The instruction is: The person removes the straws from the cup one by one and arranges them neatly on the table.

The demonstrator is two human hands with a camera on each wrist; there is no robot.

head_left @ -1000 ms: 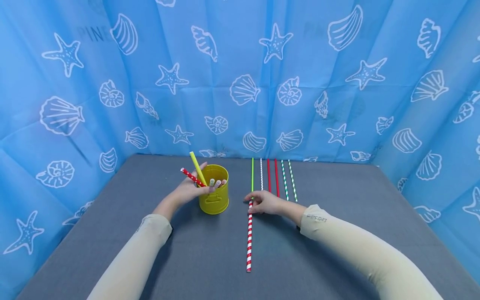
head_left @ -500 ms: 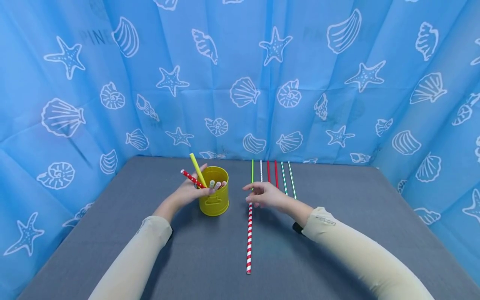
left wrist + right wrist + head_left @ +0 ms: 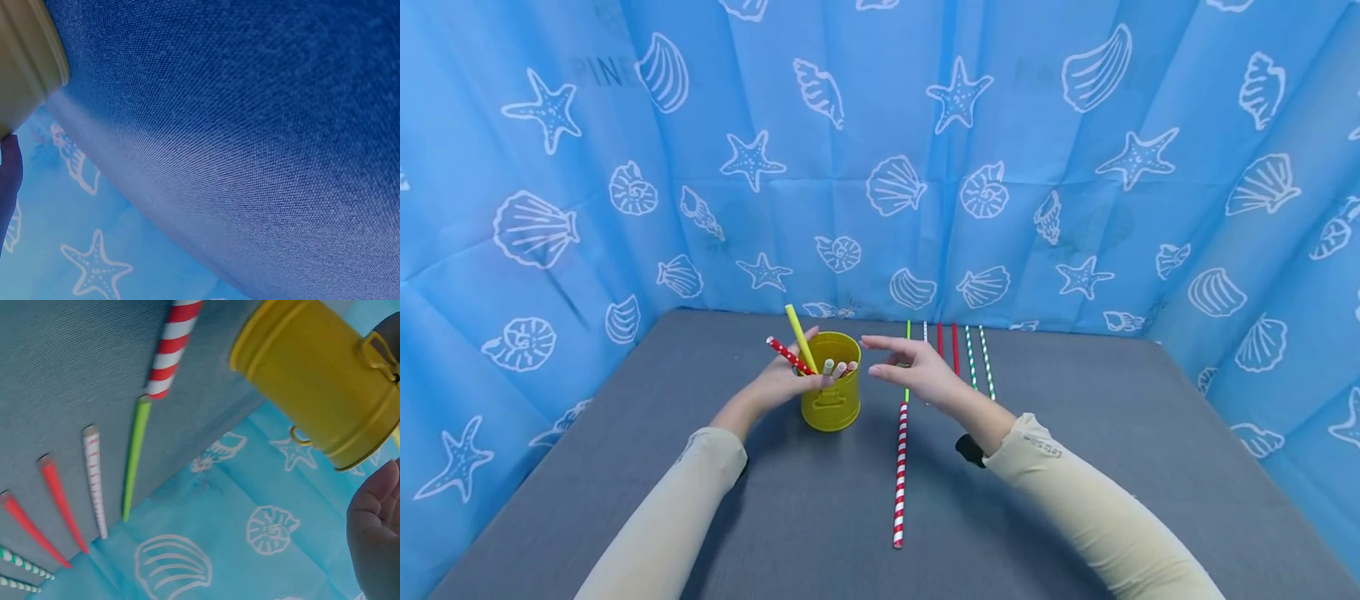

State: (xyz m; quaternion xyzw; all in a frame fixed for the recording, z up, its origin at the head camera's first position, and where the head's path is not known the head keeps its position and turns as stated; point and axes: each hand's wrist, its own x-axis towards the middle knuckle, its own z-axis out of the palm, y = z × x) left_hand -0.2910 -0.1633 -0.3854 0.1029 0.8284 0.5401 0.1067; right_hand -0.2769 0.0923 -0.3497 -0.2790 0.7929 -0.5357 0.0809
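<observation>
Fingers of the left hand (image 3: 772, 385) hold the bucket (image 3: 831, 412) by its left side on the surface (image 3: 820, 508), a yellow straw (image 3: 800, 336) and a dotted straw (image 3: 788, 353) poking out. The right hand (image 3: 925, 373) holds nothing, its fingers apart from the thumb near the bucket's rim; the red-striped straw (image 3: 900, 475) lies end to end with the green straw (image 3: 136, 456), left of five other straws (image 3: 61, 503).

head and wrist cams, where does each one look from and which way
Head: on the head, facing forward and down at bucket and straws; left hand, right hand and sleeves show.
Left wrist: on that wrist, facing table and curtain; a sliver of left hand shows.
Right wrist: likewise, facing bucket and straws; right hand partly shows.
Both wrist views share the bucket.
</observation>
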